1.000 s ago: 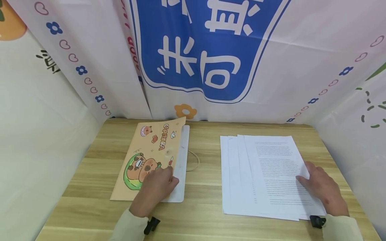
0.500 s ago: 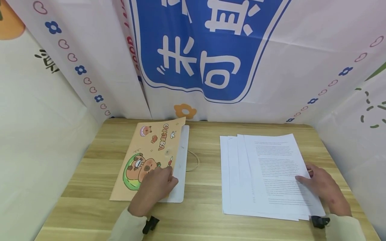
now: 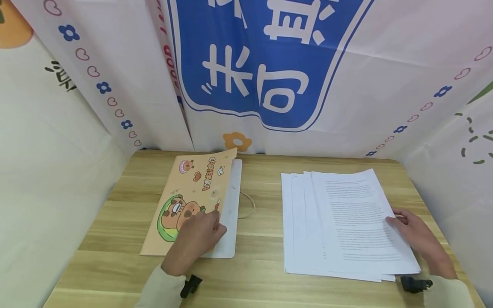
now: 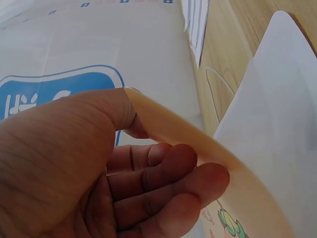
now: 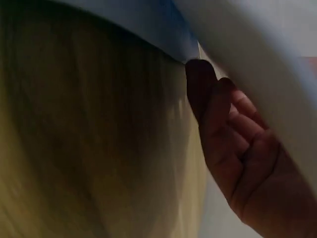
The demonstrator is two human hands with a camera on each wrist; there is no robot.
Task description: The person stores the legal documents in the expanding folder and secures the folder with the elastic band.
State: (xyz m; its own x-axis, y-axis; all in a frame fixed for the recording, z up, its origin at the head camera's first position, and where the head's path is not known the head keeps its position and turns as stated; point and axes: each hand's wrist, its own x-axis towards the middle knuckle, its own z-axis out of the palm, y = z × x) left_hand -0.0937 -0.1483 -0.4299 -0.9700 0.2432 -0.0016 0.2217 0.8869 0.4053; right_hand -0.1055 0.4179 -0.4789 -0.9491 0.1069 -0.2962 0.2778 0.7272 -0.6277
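Observation:
A tan paper document folder [image 3: 192,179] with capybara drawings lies at the left of the table. My left hand [image 3: 198,233] pinches its front cover near the right edge and keeps it slightly raised, as the left wrist view shows thumb and fingers on the bent cover [image 4: 173,124]. A pale inner panel [image 3: 230,214] shows beneath. On the right, my right hand [image 3: 420,237] pinches the right edge of the top printed sheet [image 3: 356,214], which bends up a little. More white sheets [image 3: 294,231] lie under it. In the right wrist view, fingertips [image 5: 200,72] meet the paper edge.
A thin cord loop [image 3: 252,205] sticks out from the folder's right side. Wood-grain table [image 3: 258,239] lies between folder and papers. Printed white cloth [image 3: 346,98] hangs behind and along both sides.
My right hand has shifted slightly right, and the top sheet has moved right with it, its far corner lifting a little. My left hand and the folder stay almost still.

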